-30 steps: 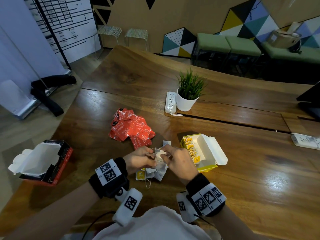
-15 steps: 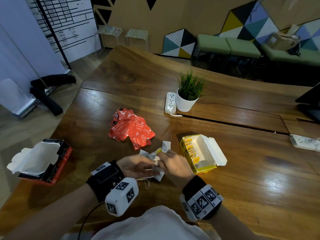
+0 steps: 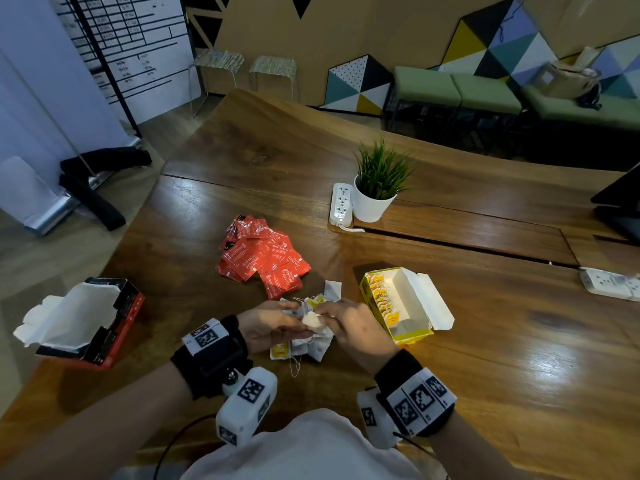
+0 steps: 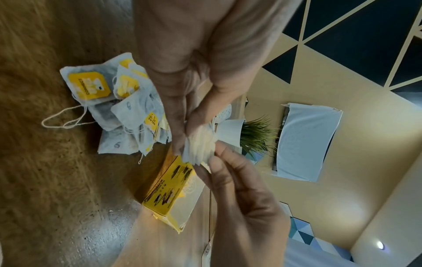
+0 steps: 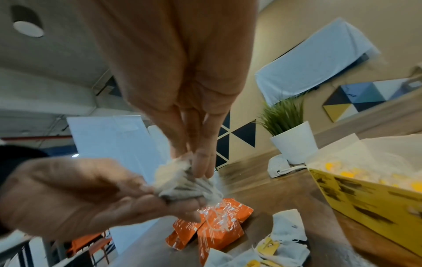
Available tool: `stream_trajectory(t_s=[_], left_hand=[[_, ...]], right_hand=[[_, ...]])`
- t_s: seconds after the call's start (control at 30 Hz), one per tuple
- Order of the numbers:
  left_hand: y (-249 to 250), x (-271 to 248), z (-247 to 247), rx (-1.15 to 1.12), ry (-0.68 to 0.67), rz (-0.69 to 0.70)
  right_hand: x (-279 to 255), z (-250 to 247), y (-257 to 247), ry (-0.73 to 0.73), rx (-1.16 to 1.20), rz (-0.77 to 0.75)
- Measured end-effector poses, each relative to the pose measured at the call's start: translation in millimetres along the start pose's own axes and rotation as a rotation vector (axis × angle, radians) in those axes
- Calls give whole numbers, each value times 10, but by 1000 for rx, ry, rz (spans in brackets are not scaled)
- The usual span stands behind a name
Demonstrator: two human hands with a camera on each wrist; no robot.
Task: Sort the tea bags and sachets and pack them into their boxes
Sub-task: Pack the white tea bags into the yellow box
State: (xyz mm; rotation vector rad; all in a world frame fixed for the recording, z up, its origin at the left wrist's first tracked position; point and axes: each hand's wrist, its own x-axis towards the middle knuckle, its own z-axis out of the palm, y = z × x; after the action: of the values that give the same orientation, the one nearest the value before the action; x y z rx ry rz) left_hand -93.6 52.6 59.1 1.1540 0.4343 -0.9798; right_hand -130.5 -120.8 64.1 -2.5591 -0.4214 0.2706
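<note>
Between both hands is a small stack of white tea bags (image 3: 313,320), held just above the loose tea bag pile (image 3: 306,346) with yellow tags. My left hand (image 3: 298,323) grips the stack (image 4: 200,144) from the left. My right hand (image 3: 327,317) pinches the stack (image 5: 180,182) from the right. The open yellow box (image 3: 398,303), with tagged tea bags lined along one side, lies just right of my right hand. Red sachets (image 3: 263,258) are heaped beyond the hands. An open red and black box (image 3: 90,323) sits at the table's left edge.
A white potted plant (image 3: 375,188) and a power strip (image 3: 341,204) stand beyond the yellow box. Another power strip (image 3: 609,284) lies at the far right. A dark screen (image 3: 620,202) stands at the right edge. The table's left edge runs close by the red box.
My left wrist has rolled, swinging its camera pod toward me. Both hands sank slightly and stayed together over the pile, still holding the tea bags.
</note>
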Motion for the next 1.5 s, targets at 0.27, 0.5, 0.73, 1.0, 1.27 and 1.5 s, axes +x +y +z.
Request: stream_trajectory(t_s=[0.27,0.5,0.73,1.0,1.27,1.5], left_hand=[[27,22,57,-61,-42,41],[-24,74,72,55,-3,76],[121,117,383,615,-1,293],[188,461,759,815,41,451],[-95,1009,932,1641,-45,886],[-477,1241,1006,2180,-273,869]], right_hand=[[19,2,71,123,0,-98],[33,-6,145,167,55,-132],[92,-408,359,-69,378,187],[35,-693,687,-28,208,257],[24,-924,1144,-1,-453,442],[241,-633,1208,-212,-646,327]])
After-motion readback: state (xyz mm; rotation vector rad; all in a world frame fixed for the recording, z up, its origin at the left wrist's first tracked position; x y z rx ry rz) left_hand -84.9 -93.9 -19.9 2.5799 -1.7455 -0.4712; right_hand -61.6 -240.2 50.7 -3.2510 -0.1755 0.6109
